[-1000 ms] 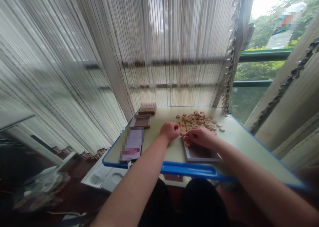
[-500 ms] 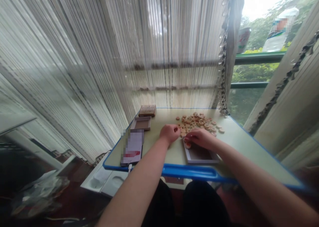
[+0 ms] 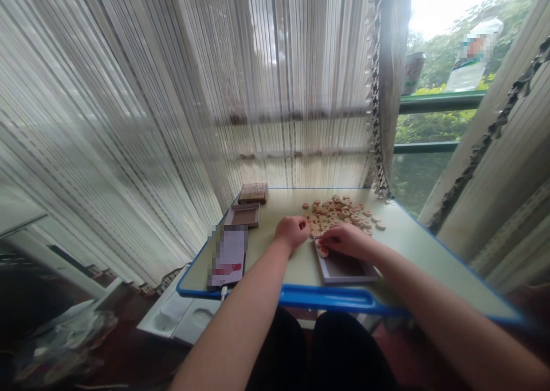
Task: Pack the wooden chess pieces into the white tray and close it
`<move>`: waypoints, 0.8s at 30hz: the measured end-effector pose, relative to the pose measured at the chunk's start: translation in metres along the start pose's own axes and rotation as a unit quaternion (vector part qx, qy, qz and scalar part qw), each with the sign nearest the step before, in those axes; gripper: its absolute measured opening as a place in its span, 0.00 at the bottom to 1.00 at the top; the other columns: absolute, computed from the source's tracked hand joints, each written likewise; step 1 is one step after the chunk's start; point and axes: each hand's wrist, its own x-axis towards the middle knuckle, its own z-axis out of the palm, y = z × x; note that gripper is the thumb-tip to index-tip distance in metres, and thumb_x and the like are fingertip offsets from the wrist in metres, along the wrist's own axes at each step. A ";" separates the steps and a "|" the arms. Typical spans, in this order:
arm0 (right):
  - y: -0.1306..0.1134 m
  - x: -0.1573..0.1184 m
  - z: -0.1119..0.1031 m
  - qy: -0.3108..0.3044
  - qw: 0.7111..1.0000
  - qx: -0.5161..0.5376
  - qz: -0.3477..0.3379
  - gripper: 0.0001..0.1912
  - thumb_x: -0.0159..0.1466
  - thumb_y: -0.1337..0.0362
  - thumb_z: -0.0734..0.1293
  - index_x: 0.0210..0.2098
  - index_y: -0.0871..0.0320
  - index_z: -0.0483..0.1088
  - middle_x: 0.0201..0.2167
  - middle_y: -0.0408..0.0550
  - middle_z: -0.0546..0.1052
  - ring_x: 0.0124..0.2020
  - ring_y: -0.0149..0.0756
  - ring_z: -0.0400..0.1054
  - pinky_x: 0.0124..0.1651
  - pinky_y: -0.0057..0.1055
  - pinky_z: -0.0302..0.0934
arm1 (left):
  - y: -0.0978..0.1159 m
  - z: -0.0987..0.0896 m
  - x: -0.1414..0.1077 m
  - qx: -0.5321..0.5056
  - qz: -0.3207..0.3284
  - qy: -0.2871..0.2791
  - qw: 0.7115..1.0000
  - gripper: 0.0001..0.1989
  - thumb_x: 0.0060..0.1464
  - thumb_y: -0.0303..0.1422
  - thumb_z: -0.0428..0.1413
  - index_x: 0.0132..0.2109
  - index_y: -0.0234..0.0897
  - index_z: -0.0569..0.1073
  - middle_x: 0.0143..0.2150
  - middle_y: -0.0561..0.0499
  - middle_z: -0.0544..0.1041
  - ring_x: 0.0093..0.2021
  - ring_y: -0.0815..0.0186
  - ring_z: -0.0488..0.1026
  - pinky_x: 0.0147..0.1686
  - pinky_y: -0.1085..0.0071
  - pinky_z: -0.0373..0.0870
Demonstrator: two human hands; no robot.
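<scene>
My left hand [image 3: 293, 230] is curled into a loose fist above the table, left of the heap of round wooden game pieces [image 3: 337, 210]. Whatever its fingers enclose is hidden. A shallow light-rimmed box [image 3: 349, 277] with a brown inside lies in front of the heap. Over its far left corner, the fingertips of my right hand [image 3: 346, 239] are pinched on a round wooden piece, mostly covered by the fingers. Just below those fingertips, another round piece [image 3: 323, 252] lies in the box.
A phone [image 3: 230, 256] with a white cable plugged in lies at the table's left edge. Behind it are a second shallow box [image 3: 244, 214] and a brown patterned box [image 3: 253, 193]. The table has a blue rim [image 3: 326, 295]. String curtains [image 3: 275, 82] hang beyond it.
The view has shifted slightly. My right fingertips stay at the box's far left corner, and the piece lying below them now shows more clearly. My left fist has hardly moved.
</scene>
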 end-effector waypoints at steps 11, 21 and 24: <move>-0.002 -0.001 -0.002 -0.010 1.000 -0.003 0.012 0.09 0.57 0.62 0.65 0.33 0.56 0.76 0.27 0.46 0.76 0.29 0.33 0.67 0.32 0.27 0.57 | 0.001 0.000 -0.001 -0.002 0.000 0.001 1.000 0.13 0.48 0.36 0.50 0.28 0.36 0.76 0.26 0.48 0.77 0.27 0.67 0.70 0.28 0.73 0.62; 0.001 -0.001 -0.004 -0.025 0.999 0.033 -0.017 0.10 0.59 0.63 0.63 0.35 0.55 0.76 0.31 0.47 0.78 0.32 0.33 0.69 0.36 0.27 0.59 | -0.001 0.002 0.001 0.000 -0.003 0.002 1.000 0.13 0.49 0.36 0.50 0.28 0.36 0.77 0.26 0.49 0.76 0.27 0.67 0.69 0.29 0.73 0.62; -0.002 -0.001 -0.004 -0.020 1.000 0.016 0.006 0.10 0.58 0.63 0.64 0.35 0.55 0.76 0.29 0.47 0.77 0.30 0.33 0.68 0.34 0.27 0.59 | -0.001 0.003 0.001 -0.003 -0.006 0.000 1.000 0.14 0.49 0.37 0.49 0.29 0.36 0.77 0.26 0.49 0.76 0.27 0.67 0.69 0.29 0.73 0.62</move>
